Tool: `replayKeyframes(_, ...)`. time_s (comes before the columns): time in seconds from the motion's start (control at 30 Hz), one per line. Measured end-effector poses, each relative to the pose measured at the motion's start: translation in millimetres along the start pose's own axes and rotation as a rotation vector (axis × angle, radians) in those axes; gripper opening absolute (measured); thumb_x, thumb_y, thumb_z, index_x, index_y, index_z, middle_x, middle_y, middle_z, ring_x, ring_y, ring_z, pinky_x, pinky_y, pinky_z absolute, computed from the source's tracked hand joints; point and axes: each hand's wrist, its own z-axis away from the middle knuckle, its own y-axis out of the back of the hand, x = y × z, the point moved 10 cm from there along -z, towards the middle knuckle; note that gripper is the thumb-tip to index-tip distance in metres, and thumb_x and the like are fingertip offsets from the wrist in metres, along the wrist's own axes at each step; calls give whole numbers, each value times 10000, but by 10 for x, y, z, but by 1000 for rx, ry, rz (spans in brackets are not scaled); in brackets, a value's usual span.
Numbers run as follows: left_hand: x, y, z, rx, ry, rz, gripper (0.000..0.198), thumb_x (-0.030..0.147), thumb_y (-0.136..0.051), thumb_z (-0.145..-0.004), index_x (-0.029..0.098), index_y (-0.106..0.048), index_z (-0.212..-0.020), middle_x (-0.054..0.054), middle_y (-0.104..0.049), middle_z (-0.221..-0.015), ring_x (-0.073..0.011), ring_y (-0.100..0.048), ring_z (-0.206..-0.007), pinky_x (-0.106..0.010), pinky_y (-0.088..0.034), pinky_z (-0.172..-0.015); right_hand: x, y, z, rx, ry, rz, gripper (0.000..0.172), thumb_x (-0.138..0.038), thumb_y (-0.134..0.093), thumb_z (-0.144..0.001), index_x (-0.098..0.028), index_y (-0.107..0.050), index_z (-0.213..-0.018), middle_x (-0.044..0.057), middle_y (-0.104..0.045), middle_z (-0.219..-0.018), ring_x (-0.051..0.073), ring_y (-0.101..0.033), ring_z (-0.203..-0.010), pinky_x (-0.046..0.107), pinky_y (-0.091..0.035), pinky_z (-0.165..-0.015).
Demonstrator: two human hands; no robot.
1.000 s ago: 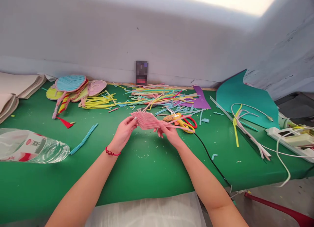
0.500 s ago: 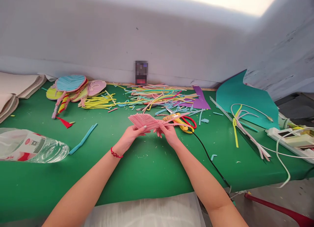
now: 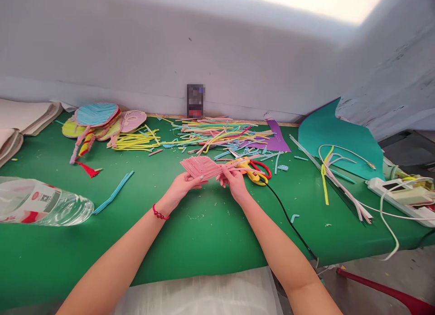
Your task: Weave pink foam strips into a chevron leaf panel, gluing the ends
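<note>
Between my two hands is a pink leaf-shaped piece of pipe cleaners, laid side by side in a chevron pattern. My left hand pinches its lower left edge, thumb on top. Its right end, where the stems run together, is gripped by the thumb and fingers of my right hand. Loose pink stems stick out past that hand to the right. Just behind them lie a yellow glue gun with a black cord and scissors with red handles, partly covered by the stems.
A heap of coloured pipe cleaners lies along the wall, near a propped phone-like device. Finished fans and a water bottle are at left. A teal sheet, white-pink stems and a power strip are at right.
The pink piece has turned slightly and shifted a little to the right, showing more of its face. Both hands keep their hold. The whole view has shifted slightly.
</note>
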Motion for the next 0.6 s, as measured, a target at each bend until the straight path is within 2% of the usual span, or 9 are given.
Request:
replayKeyframes(0.13,53,64,12,58,-14,38,471,473,-715,-730,149,-660,-1067,-124,-689,-1141,-251,-661,-1008,-350,-502,-868,-4,-20,-12,-42,1,21,475,-600,-650,-723,-172,-668,-927,7,-621,-638,86,-468,-459,216,-353,-379)
replayKeyframes(0.2,48,114,7,91,-3,65,429,463,-718,-731,152,-668,-1023,-117,-704,-1101,-238,-667,-992,-336,-506,-858,-65,-27,-9,-105,17,93,443,-565,-666,-725,-184,-669,-951,27,-646,-741,97,-500,-514,219,-372,-398)
replayKeyframes(0.27,40,175,-1,128,7,111,399,442,-729,-725,159,-666,-999,-110,-711,-1080,-226,-669,-988,-319,-510,-846,-177,66,-13,-123,67,240,371,-498,-694,-722,-197,-676,-938,49,-660,-871,123,-553,-614,232,-415,-449)
replayKeyframes(0.33,43,246,-6,173,7,176,362,408,-741,-718,166,-661,-975,-100,-710,-1084,-213,-669,-991,-297,-514,-834,-363,338,-25,-3,173,453,314,-426,-688,-743,-217,-681,-976,54,-657,-941,157,-591,-750,263,-475,-574)
replayKeyframes(0.43,58,341,-7,230,-5,265,311,351,-743,-719,169,-651,-954,-87,-704,-1100,-191,-670,-992,-264,-518,-815,-680,922,41,366,346,774,293,-357,-666,-752,-223,-686,-1011,69,-628,-1007,201,-581,-907,344,-489,-789)
replayKeyframes(0.5,76,383,-5,255,-19,298,307,331,-742,-717,171,-645,-960,-81,-702,-1102,-183,-672,-984,-254,-518,-807,-667,1201,41,470,294,932,380,-320,-674,-733,-223,-657,-1100,76,-614,-1041,214,-574,-946,386,-464,-872)
replayKeyframes(0.6,93,413,0,276,-32,314,312,329,-745,-711,170,-646,-961,-74,-709,-1078,-179,-675,-968,-245,-517,-795,-438,1421,-27,441,90,1124,516,-365,-716,-691,-210,-614,-1173,65,-619,-951,216,-584,-876,395,-477,-831)
